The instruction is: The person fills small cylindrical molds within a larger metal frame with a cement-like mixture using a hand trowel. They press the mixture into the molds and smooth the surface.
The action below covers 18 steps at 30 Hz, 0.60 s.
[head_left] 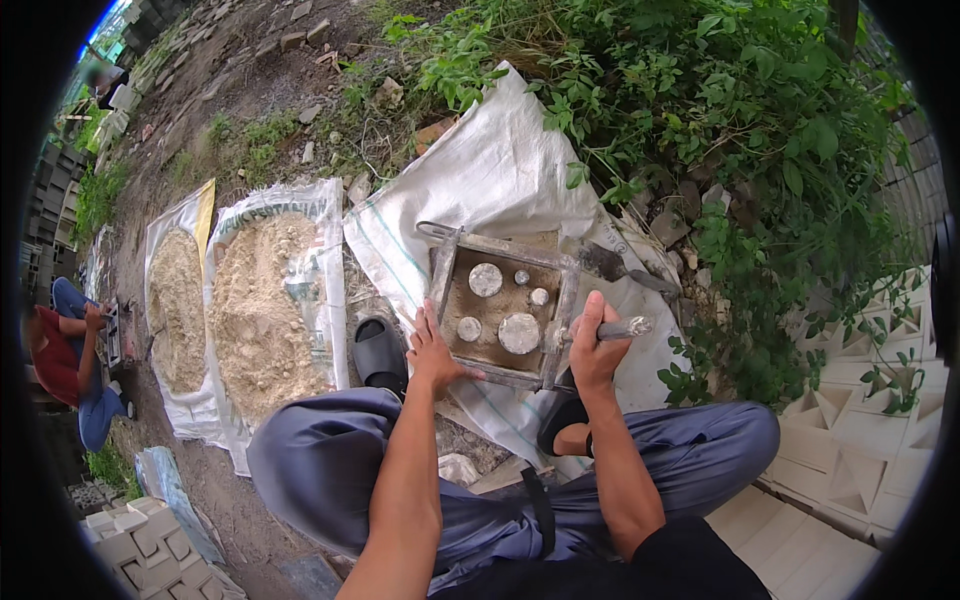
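Observation:
On a white woven sack (500,150) in front of me rests a square, dirt-caked mould frame (500,378). Inside it is sandy material with several round grey discs (519,334) of different sizes standing out. My left hand (432,350) lies at the frame's near left corner, fingers stretched and thumb along the near edge. My right hand (597,345) is wrapped round a short grey rod-like handle (628,327) at the frame's right side. Whether that handle is joined to the frame I cannot tell. Beyond it lies a trowel (652,282).
Two opened sacks of pale sandy material (265,310) lie to the left, with a dark slipper (380,352) beside them. Leafy plants (700,120) crowd the far right. Patterned pale blocks (850,430) are stacked at right. Another person (70,350) sits at far left.

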Available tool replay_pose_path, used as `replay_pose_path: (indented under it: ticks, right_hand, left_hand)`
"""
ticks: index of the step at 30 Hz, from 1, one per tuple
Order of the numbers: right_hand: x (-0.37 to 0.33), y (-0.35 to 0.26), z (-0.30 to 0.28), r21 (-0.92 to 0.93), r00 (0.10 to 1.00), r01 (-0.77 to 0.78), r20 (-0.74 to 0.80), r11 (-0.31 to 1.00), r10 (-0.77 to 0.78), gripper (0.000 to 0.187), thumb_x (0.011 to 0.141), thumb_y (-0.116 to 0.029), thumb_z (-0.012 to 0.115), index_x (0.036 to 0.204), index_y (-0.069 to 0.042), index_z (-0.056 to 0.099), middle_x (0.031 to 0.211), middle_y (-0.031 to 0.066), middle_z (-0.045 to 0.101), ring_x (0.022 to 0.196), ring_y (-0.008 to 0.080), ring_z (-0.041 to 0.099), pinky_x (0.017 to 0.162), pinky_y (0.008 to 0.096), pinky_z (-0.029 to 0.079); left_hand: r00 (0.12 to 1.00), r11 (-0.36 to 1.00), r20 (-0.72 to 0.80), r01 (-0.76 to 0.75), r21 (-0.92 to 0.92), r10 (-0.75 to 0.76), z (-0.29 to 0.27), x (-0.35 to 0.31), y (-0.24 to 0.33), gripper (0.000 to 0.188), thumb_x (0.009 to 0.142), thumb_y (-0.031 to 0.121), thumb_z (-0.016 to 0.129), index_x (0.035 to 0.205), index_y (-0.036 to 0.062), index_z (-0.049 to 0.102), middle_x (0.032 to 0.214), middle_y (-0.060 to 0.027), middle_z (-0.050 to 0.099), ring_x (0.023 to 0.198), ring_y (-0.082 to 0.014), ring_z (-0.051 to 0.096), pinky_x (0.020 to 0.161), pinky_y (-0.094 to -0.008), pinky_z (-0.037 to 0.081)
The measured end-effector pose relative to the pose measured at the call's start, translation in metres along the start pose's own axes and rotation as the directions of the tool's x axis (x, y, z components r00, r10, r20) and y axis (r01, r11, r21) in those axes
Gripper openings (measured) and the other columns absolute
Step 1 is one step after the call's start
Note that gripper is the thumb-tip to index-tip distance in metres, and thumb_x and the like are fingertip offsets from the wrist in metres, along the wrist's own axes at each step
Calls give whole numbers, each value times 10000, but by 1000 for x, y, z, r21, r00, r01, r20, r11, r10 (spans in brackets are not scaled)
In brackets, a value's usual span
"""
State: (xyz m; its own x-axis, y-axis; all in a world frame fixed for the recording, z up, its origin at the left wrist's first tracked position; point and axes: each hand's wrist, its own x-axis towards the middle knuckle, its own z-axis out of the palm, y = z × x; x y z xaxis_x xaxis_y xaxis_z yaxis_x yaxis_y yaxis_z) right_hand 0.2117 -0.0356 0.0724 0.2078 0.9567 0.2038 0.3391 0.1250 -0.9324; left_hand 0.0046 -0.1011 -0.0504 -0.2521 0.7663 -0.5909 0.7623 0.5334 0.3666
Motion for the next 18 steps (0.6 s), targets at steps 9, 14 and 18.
replay_pose_path:
  ticks: [9, 14, 18]
  right_hand:
    - [-1, 28, 1, 60, 999, -42, -11, 997, 43, 399, 1006, -211, 481, 657, -21, 513, 529, 25, 491, 477, 119, 459, 471, 295, 366]
    - [-8, 73, 8, -8, 999, 42, 10, 999, -42, 406, 1007, -233, 477, 659, -25, 498, 527, 6, 474, 470, 118, 440, 462, 296, 353]
    - [8, 22, -1, 144, 992, -107, -58, 984, 116, 411, 1018, -227, 443, 653, -40, 465, 538, -1, 470, 475, 99, 442, 456, 294, 344]
  left_hand:
    - [1000, 1000, 6, 14, -18, -14, 6, -5, -8, 1682, 336, 534, 936, 1491, 180, -234, 1587, -170, -26, 1417, -409, 176, 1036, -602, 306]
    - [999, 1000, -22, -24, -9, 24, 8, 3, 4, 1691, 324, 546, 933, 1491, 168, -232, 1586, -174, -24, 1411, -408, 189, 1049, -588, 302]
    - [1000, 1000, 6, 11, 7, -11, 9, -4, -5, 1693, 326, 549, 931, 1488, 164, -239, 1587, -170, -30, 1409, -409, 192, 1051, -578, 309]
